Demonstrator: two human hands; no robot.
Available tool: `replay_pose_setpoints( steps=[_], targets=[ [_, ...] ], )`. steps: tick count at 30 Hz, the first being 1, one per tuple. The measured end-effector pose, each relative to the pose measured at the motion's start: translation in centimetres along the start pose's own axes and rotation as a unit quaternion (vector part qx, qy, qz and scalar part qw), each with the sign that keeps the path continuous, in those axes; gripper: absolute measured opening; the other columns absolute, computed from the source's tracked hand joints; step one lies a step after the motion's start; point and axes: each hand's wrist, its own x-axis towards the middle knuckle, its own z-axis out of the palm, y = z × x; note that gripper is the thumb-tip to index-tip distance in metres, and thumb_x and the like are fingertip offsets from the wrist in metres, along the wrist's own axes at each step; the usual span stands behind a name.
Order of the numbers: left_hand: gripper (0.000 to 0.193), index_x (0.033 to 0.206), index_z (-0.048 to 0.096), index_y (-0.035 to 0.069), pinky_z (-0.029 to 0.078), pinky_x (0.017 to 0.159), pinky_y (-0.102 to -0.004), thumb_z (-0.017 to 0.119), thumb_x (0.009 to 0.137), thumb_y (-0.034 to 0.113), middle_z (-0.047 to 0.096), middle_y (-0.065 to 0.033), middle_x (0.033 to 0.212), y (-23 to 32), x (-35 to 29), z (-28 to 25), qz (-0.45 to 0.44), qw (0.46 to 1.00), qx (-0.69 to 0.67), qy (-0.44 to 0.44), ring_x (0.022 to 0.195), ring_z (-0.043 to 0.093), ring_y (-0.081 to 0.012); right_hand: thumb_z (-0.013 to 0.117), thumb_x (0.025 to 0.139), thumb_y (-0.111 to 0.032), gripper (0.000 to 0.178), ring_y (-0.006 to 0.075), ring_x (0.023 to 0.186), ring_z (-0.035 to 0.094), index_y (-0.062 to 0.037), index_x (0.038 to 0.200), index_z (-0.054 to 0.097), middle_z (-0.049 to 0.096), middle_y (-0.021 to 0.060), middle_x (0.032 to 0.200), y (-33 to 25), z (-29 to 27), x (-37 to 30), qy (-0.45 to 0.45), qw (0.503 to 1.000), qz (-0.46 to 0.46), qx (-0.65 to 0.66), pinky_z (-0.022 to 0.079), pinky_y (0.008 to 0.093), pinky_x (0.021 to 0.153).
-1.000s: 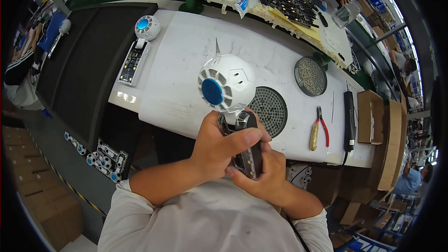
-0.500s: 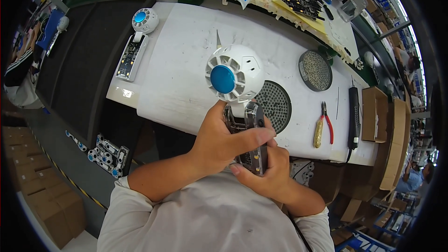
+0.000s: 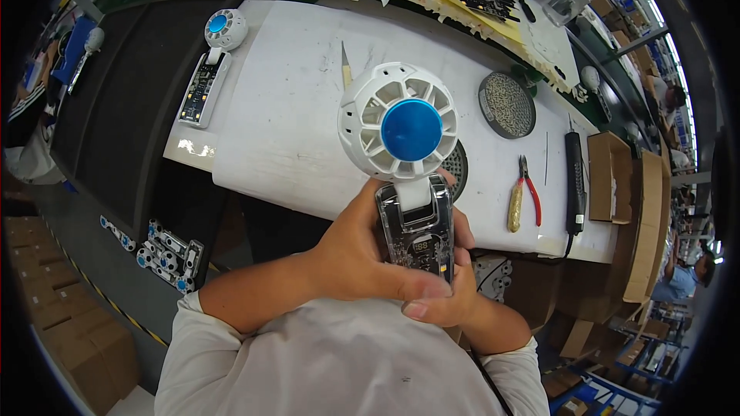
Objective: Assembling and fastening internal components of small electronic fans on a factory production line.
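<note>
In front of my chest I hold a small handheld fan upright. Its round white head has spoke-like vents and a shiny blue centre disc, and circuit parts show through the clear handle cover. My left hand wraps the handle from the left, thumb across its lower end. My right hand closes on the bottom and right side, its thumb close to the left thumb. A similar fan, its circuit board exposed, lies at the far left of the white table. Behind the held fan's head lies a pointed blade.
Two round dark trays of small parts, one at the right and one partly hidden, rest on the table. Red-and-yellow pliers, a black electric screwdriver and a cardboard box stand further right. A dark conveyor runs along the left.
Both hands have turned the fan so its blue disc and the handle's clear front face me more squarely. The head appears larger and further right. The whole view has shifted slightly.
</note>
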Motion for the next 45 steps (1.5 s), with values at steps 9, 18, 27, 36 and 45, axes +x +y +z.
replay_pose_setpoints(
  steps=[9, 18, 27, 36, 45],
  targets=[
    [0.070, 0.128, 0.037, 0.001, 0.049, 0.090, -0.0319, 0.079, 0.072, 0.009, 0.064, -0.0139, 0.106, -0.8, 0.5, -0.8, -0.118, 0.988, -0.047, -0.084, 0.098, 0.064, -0.0195, 0.082, 0.071, -0.017, 0.081, 0.0176, 0.118, 0.051, -0.0011, 0.135, 0.035, 0.051, 0.0099, 0.126, -0.1, 0.6, -0.6, 0.010, 0.999, 0.050, 0.014, 0.041, 0.0323, 0.100],
    [0.049, 0.116, 0.047, 0.006, 0.055, 0.081, -0.0434, 0.069, 0.086, 0.038, 0.061, -0.0135, 0.091, -1.6, 1.8, -3.0, 0.020, 0.996, -0.078, 0.041, 0.088, 0.064, -0.0294, 0.076, 0.077, -0.035, 0.064, 0.0354, 0.086, 0.067, 0.0015, 0.122, 0.047, 0.064, 0.0239, 0.093, 0.6, -0.5, 0.8, 0.086, 0.928, -0.007, -0.363, 0.052, 0.0398, 0.078],
    [0.075, 0.113, 0.049, 0.001, 0.053, 0.089, -0.0484, 0.054, 0.082, 0.069, 0.066, -0.0176, 0.092, -3.6, 2.5, -1.6, 0.036, 0.999, 0.023, 0.034, 0.093, 0.066, -0.0335, 0.064, 0.087, -0.038, 0.050, 0.0357, 0.081, 0.065, 0.0000, 0.116, 0.050, 0.064, 0.0218, 0.087, 0.6, -2.3, 0.0, 0.072, 0.942, 0.004, -0.327, 0.050, 0.0410, 0.069],
    [0.080, 0.109, 0.053, -0.002, 0.050, 0.074, -0.0305, 0.043, 0.085, 0.074, 0.064, -0.0133, 0.085, -1.7, 2.9, -6.4, 0.068, 0.947, 0.285, 0.131, 0.078, 0.062, -0.0172, 0.074, 0.079, -0.029, 0.044, 0.0188, 0.080, 0.060, -0.0015, 0.108, 0.055, 0.062, 0.0105, 0.085, -5.0, -7.7, -3.0, 0.176, 0.948, -0.119, -0.237, 0.049, 0.0348, 0.071],
    [0.042, 0.086, 0.058, -0.002, 0.039, 0.049, -0.0283, 0.048, 0.097, 0.037, 0.052, -0.0027, 0.059, 2.0, 0.9, -11.8, 0.082, 0.765, 0.597, 0.226, 0.052, 0.049, -0.0100, 0.068, 0.082, -0.035, 0.037, 0.0276, 0.078, 0.063, -0.0015, 0.092, 0.056, 0.066, 0.0137, 0.086, -19.0, -34.2, -1.8, 0.636, 0.606, -0.065, -0.474, 0.048, 0.0413, 0.070]
  ],
)
